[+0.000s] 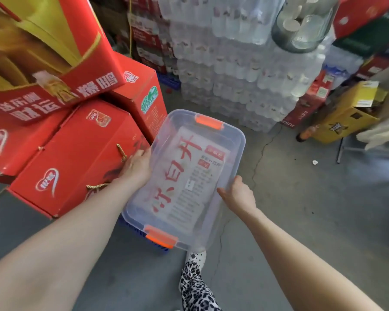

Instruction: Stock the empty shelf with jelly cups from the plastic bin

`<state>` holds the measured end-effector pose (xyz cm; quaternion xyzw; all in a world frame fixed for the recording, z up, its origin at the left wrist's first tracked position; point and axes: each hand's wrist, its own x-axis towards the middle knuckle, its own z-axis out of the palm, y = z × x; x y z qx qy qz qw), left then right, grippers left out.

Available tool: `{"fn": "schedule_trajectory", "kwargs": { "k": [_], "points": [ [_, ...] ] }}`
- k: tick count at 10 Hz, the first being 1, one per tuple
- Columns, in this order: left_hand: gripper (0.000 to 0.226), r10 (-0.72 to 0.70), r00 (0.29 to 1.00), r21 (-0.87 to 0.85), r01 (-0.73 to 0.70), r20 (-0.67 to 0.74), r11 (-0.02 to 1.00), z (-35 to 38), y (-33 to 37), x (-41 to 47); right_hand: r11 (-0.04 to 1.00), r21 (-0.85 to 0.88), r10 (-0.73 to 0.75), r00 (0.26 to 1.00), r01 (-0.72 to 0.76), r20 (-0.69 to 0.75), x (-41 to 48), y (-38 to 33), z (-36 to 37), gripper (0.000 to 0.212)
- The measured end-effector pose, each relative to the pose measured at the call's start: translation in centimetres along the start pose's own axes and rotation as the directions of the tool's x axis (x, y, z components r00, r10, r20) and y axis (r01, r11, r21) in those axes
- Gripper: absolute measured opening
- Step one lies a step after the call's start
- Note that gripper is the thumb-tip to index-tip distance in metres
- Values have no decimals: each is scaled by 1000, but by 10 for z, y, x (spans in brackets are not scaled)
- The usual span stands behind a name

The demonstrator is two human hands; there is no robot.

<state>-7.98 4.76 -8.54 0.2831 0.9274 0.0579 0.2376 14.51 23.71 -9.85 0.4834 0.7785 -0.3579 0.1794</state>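
Both grips closed on the plastic bin (236, 140), left hand (136, 163) and right hand (238, 194) clasping its long sides, carried above the floor (301, 198) beside red cartons (76, 158). No jelly cups or shelf visible. Probably the carrying step; next, reaching the shelf.

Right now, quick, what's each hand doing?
Left hand: holds the bin by its left side.
Right hand: holds the bin by its right side.

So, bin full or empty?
Empty of cups: the clear bin shows only a red-lettered sheet. Whether the sheet lies inside or beneath, cannot tell.
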Motion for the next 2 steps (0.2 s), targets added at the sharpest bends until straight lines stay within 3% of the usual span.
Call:
{"fn": "schedule_trajectory", "kwargs": {
  "k": [1, 2],
  "points": [
    [63, 62, 998, -10, -62, 30, 998, -19, 7, -34, 975, -214, -59, 998, 53, -20, -23, -14, -18, 37],
    [55, 161, 987, 19, -161, -3, 987, -41, 16, -67, 887, -377, -301, 953, 266, -38, -54, -32, -38, 48]
  ]
}}
